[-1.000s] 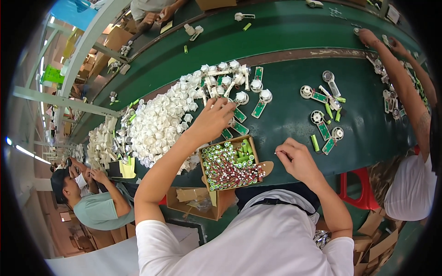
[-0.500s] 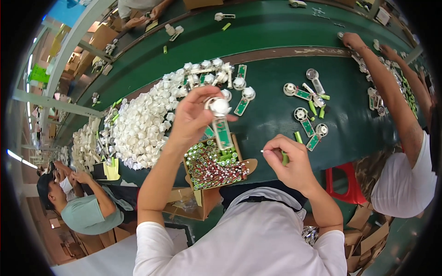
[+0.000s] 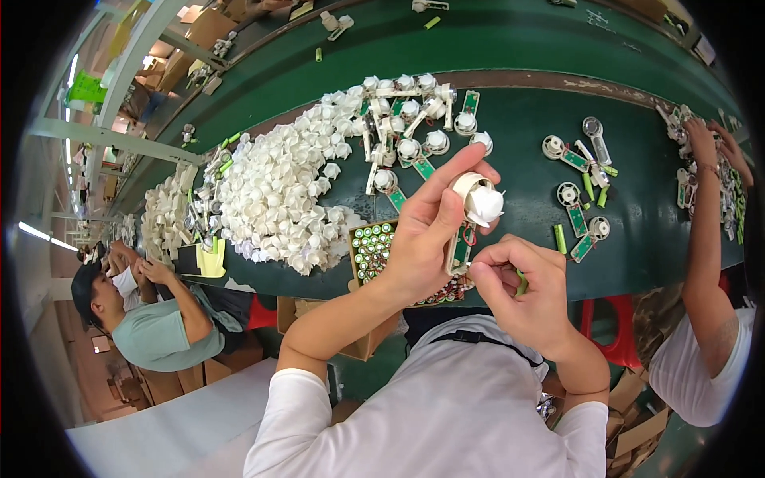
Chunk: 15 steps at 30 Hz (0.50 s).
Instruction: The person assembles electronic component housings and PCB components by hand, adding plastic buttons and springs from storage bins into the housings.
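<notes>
My left hand (image 3: 426,231) grips a white handheld housing (image 3: 462,188) with a round ring head. A white petal-shaped part (image 3: 484,205) sits in the ring, and a green circuit board (image 3: 460,248) with red wire shows in the handle. Close against the handle's lower end is my right hand (image 3: 530,291), its thumb and forefinger pinched. A green battery (image 3: 522,284) shows between its curled fingers; most of it is hidden. Below my left hand, many green batteries (image 3: 371,248) stand in a cardboard box, partly covered by my arm.
A large heap of white petal-shaped parts (image 3: 279,191) lies on the left of the green table (image 3: 518,215). Several similar housings with circuit boards (image 3: 575,217) and loose batteries lie to the right. Co-workers sit left and right; a red stool (image 3: 613,342) stands by the table.
The view has shifted left. My left hand has brought the housing toward my right hand and tilted its petal part rightward. The hands, apart before, now meet near the handle.
</notes>
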Each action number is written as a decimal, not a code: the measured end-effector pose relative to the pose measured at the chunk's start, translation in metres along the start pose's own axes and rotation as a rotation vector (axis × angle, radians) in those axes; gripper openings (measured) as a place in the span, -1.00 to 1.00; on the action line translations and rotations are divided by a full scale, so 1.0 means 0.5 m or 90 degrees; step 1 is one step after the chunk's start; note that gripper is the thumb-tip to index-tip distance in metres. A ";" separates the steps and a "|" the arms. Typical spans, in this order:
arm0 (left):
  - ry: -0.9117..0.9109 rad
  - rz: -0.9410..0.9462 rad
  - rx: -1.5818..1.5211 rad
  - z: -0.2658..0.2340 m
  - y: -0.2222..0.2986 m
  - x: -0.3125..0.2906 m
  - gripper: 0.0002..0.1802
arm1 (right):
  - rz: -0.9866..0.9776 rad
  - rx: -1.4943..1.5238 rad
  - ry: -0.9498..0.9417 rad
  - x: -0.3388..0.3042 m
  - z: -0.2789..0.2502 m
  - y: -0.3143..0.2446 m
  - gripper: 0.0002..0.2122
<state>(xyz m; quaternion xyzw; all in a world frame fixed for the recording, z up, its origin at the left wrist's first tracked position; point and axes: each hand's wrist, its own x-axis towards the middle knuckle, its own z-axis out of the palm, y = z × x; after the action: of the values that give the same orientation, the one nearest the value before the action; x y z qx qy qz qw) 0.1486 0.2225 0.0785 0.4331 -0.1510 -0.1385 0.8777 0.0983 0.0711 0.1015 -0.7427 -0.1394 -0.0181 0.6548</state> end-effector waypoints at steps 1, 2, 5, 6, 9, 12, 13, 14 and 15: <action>0.004 -0.002 0.001 0.003 0.001 -0.001 -0.33 | -0.005 -0.018 -0.006 -0.001 0.001 0.000 -0.95; 0.006 0.009 0.015 0.005 0.002 -0.003 -0.33 | -0.003 -0.015 -0.009 -0.003 0.003 0.002 -0.95; 0.008 0.035 0.040 0.004 0.003 -0.008 -0.35 | -0.036 -0.027 -0.007 -0.005 0.010 0.008 -0.94; 0.008 0.045 0.043 0.005 0.004 -0.010 -0.37 | -0.045 -0.022 -0.001 -0.006 0.014 0.009 -0.94; -0.008 0.054 0.044 0.004 0.008 -0.012 -0.39 | -0.054 -0.011 0.022 -0.009 0.023 0.010 -0.93; -0.005 0.061 0.033 0.014 0.007 -0.017 -0.42 | -0.062 -0.010 0.043 -0.011 0.028 0.010 -0.92; 0.013 0.070 0.024 0.017 0.006 -0.018 -0.43 | -0.070 -0.015 0.049 -0.012 0.028 0.011 -0.91; 0.015 0.069 0.024 0.013 0.006 -0.019 -0.43 | -0.069 -0.015 0.047 -0.011 0.028 0.010 -0.91; -0.003 0.081 0.051 0.007 0.006 -0.020 -0.43 | -0.083 -0.042 0.037 -0.011 0.025 0.008 -0.92</action>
<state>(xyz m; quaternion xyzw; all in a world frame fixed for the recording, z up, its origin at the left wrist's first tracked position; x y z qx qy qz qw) 0.1387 0.2256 0.0815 0.4572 -0.1860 -0.0774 0.8663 0.0920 0.0822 0.0949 -0.7524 -0.1679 -0.0869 0.6310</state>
